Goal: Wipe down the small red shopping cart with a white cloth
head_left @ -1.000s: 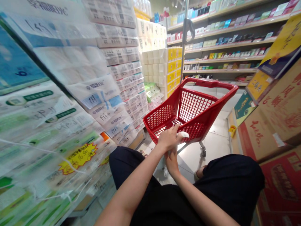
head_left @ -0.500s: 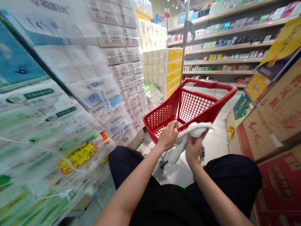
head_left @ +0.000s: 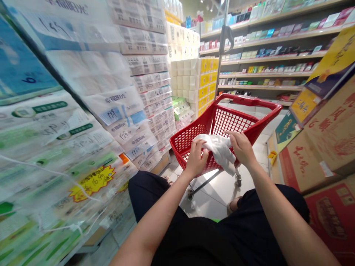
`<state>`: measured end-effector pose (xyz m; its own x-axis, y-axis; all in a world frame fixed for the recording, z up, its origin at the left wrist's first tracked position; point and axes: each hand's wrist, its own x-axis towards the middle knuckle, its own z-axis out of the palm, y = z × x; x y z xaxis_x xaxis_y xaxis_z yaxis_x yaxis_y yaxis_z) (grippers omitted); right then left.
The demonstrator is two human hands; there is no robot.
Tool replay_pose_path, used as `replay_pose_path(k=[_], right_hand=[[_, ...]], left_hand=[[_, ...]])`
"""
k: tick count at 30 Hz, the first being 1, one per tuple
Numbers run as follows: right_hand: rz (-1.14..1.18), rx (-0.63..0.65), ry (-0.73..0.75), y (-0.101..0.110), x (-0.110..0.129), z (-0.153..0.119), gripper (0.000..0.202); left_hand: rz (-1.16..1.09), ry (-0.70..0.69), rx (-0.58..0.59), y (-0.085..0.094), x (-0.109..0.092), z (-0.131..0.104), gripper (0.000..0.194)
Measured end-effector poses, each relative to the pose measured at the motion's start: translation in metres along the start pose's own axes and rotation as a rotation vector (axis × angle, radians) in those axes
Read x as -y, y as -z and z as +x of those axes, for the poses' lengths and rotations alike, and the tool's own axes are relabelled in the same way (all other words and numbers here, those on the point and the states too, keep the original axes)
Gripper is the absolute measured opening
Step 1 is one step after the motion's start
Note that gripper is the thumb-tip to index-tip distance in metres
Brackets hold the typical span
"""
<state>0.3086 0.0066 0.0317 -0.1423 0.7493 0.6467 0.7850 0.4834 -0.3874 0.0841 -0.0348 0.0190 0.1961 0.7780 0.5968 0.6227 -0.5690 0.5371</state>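
Observation:
A crumpled white cloth [head_left: 219,148] lies draped over the near rim of a red shopping cart [head_left: 191,135], with one end hanging down outside the basket. At the cloth's left end, my left hand [head_left: 197,159] has its fingers curled on the fabric by the rim. My right hand [head_left: 242,148] is at the cloth's right end, fingers bent over its edge near the cart's side. The fingertips of the right hand are partly hidden, and the cart's basket wall shows behind both hands.
Stacked tissue packs [head_left: 122,99] rise close on the left, with a white cord [head_left: 55,173] across them. Cardboard boxes [head_left: 313,159] stand on the right. Behind the cart are a glass door's handle [head_left: 229,38] and stocked shelves [head_left: 266,55]. My knees flank the cart's wheels.
My right hand has moved right and up, from the cloth's bunched middle to its right end. The cloth has spread out across the cart's rim. My left hand has barely shifted.

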Motion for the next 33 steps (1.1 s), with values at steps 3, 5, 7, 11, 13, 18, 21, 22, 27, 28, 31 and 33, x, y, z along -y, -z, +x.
replay_pose_path(k=[3,5,7,11,13,18,21,22,27,28,31,33], right_hand=[[-0.163,0.026,-0.001,0.008,-0.03,0.008,0.04],[-0.27,0.086,0.035,0.007,-0.043,0.008,0.037],[-0.345,0.092,0.064,0.001,-0.048,0.004,0.036],[-0.368,0.078,0.058,-0.01,-0.046,0.001,0.037],[-0.333,0.099,0.039,-0.012,-0.045,0.002,0.038],[-0.253,0.137,0.018,-0.009,-0.047,0.004,0.043],[-0.225,0.112,-0.019,-0.01,-0.048,0.003,0.043],[-0.217,0.107,-0.029,-0.01,-0.048,0.003,0.042],[-0.206,0.107,-0.024,-0.009,-0.047,0.002,0.041],[-0.207,0.101,-0.016,-0.009,-0.047,0.002,0.04],[-0.211,0.09,0.007,-0.011,-0.048,0.0,0.039],[-0.217,0.084,0.011,-0.014,-0.05,-0.001,0.04]], left_hand=[[0.105,0.008,0.061,0.0,-0.006,0.002,0.035],[0.187,-0.021,0.093,-0.004,-0.015,0.006,0.037],[0.261,-0.078,0.122,-0.014,-0.027,0.012,0.039],[0.384,-0.14,0.18,-0.049,-0.045,0.029,0.05],[0.445,-0.1,0.228,-0.063,-0.046,0.035,0.048],[0.572,-0.073,0.327,-0.058,-0.029,0.032,0.045],[0.593,-0.067,0.363,-0.035,-0.014,0.016,0.045],[0.586,-0.062,0.375,-0.025,-0.008,0.009,0.045],[0.456,-0.101,0.422,0.022,0.029,-0.025,0.053],[0.431,-0.123,0.423,0.031,0.036,-0.03,0.052],[0.357,-0.194,0.436,0.053,0.057,-0.042,0.048],[0.317,-0.204,0.471,0.063,0.07,-0.046,0.045]])
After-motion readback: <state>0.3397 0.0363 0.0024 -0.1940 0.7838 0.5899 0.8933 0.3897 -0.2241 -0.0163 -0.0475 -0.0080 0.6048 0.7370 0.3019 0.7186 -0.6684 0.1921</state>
